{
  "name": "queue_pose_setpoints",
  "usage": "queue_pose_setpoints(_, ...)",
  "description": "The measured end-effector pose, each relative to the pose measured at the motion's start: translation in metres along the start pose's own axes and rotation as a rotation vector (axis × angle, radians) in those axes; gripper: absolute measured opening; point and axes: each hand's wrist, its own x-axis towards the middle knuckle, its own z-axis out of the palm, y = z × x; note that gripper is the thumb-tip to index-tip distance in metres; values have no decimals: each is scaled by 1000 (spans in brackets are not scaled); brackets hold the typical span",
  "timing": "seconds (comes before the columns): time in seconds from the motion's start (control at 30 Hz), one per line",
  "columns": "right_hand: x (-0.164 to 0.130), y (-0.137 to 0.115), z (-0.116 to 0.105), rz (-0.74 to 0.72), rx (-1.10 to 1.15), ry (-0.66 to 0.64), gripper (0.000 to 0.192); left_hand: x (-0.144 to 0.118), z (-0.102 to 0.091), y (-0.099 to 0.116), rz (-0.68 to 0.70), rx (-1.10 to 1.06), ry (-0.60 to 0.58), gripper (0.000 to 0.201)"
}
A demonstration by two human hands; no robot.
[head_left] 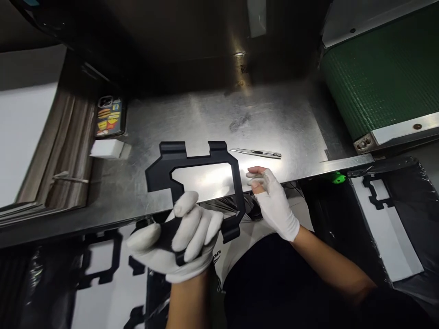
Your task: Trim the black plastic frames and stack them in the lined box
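Note:
A black plastic frame (pixel 238 187) with a large cut-out and raised tabs is held tilted over the front edge of the metal bench. My left hand (pixel 192 237), in a white glove, is closed around its lower left part, palm up; the fingers cover some of that side. Just right of the frame is my right hand (pixel 272 198), its white glove leaving the thumb and index fingertips bare. Its fingers are loosely bent and apart, with nothing visible in them. A slim silver utility knife (pixel 262 153) lies on the bench beyond the frame.
Stacked paper sheets (pixel 73 151) stand left, beside a phone in a patterned case (pixel 110 116) and a small white block (pixel 107 149). A green conveyor belt (pixel 384 77) runs at right. More black frames (pixel 115 256) lie on white sheets below left; another (pixel 373 194) is at lower right.

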Motion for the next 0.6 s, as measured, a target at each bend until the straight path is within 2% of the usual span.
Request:
queue_pose_setpoints(0.13,5,4,-5,250,455,-452,58,0,-5,-15,-14,-191,-1,29)
queue_pose_setpoints(0.2,7,9,-9,319,519,-547,67,-1,-9,-21,12,-224,-21,29)
queue_pose_setpoints(0.23,7,9,-11,309,452,-515,67,-2,-10,-22,34,-215,-21,28)
queue_pose_setpoints(0.3,0,7,-18,214,187,-294,62,-3,-9,-23,39,-135,1,28)
queue_pose_setpoints(0.37,-13,0,-28,65,-83,-33,54,-2,-3,-26,-27,58,16,28)
queue_pose_setpoints(0.4,-21,-5,-35,-14,-171,36,53,0,2,-29,-94,194,20,29)
queue_pose_setpoints(0.43,-30,-9,-42,-83,-222,37,55,2,7,-35,-181,349,18,29)
queue_pose_setpoints(0.5,-49,-16,-56,-154,-226,-102,63,6,18,-53,-381,637,-6,23)
queue_pose_setpoints(0.57,-68,-19,-72,-111,-171,-208,65,11,28,-79,-549,857,-60,15)
queue_pose_setpoints(0.6,-77,-19,-80,-58,-151,-203,62,13,32,-93,-586,951,-97,8)
